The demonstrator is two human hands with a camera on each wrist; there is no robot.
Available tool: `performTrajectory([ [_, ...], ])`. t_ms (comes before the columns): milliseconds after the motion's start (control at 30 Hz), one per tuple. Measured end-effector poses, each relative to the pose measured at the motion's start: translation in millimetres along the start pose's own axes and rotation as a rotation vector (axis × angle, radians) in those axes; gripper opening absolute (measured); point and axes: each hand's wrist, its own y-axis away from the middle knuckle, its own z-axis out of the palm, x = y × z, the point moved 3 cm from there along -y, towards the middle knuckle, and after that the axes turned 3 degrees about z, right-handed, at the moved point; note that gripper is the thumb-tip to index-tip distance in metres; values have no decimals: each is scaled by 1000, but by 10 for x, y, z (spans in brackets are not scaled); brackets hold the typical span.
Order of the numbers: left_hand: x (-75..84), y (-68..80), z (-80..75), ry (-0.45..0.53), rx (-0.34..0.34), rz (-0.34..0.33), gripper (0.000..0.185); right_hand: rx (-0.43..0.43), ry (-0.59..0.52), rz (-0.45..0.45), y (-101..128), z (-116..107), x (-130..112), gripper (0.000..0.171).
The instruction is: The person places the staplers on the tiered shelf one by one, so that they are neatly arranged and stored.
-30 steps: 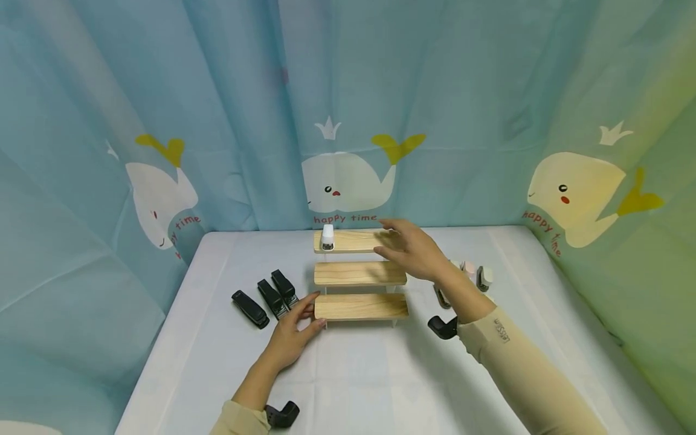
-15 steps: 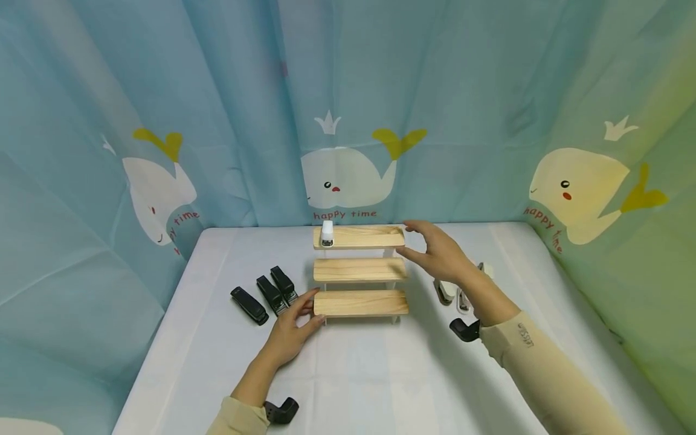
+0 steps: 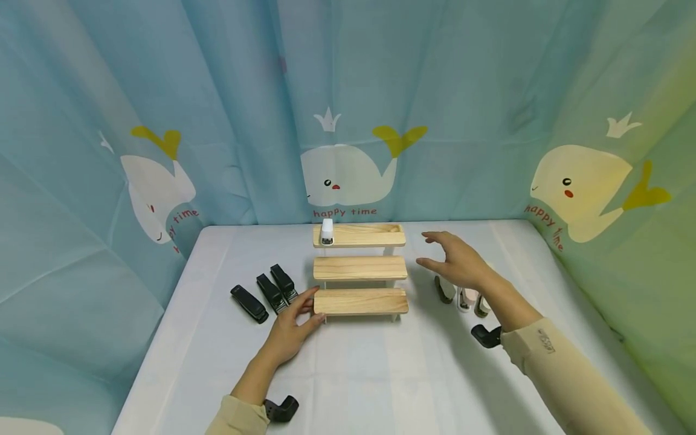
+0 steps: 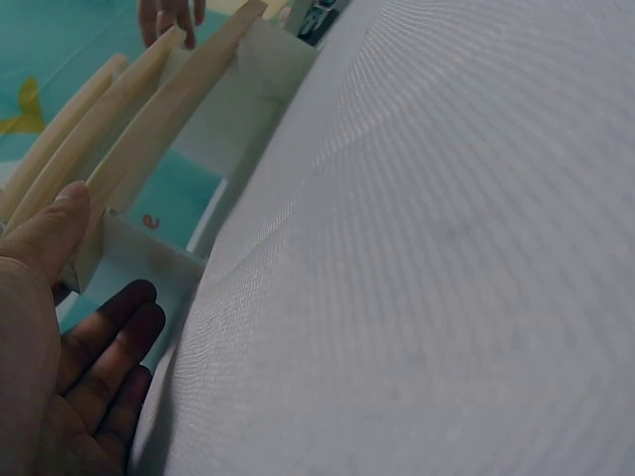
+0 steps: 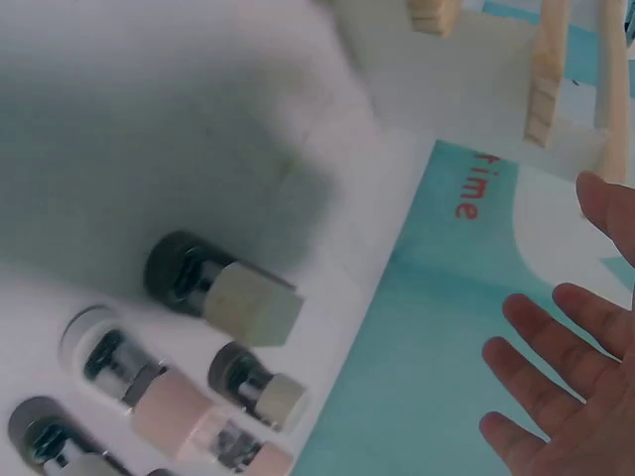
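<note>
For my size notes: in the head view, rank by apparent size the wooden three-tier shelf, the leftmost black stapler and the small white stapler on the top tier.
1. Wooden three-tier shelf
2. Leftmost black stapler
3. Small white stapler, though farthest from the camera.

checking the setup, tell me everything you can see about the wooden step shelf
The wooden step shelf has three pale, unpainted planks stepped like stairs on white supports, the lowest nearest the person. It stands upright mid-table on the white cloth, before the whale curtain. A small white stapler stands on the top plank's left end. The left hand touches the lowest plank's left end.
</note>
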Motion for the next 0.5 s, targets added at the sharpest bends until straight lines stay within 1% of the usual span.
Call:
performTrajectory([
  [200,8,-7,-7,-2,4,8,64,-34,35,-1,78,-3,95,66],
  [333,16,-5,-8,9,-5,-19,64,-79,54,-3,136,3,178,64],
  [433,19,-4,-8,11,-5,-17,65,-120,49,3,164,19,243,65],
  [500,18,-4,-7,12,-3,-3,65,-146,50,17,178,31,281,65],
])
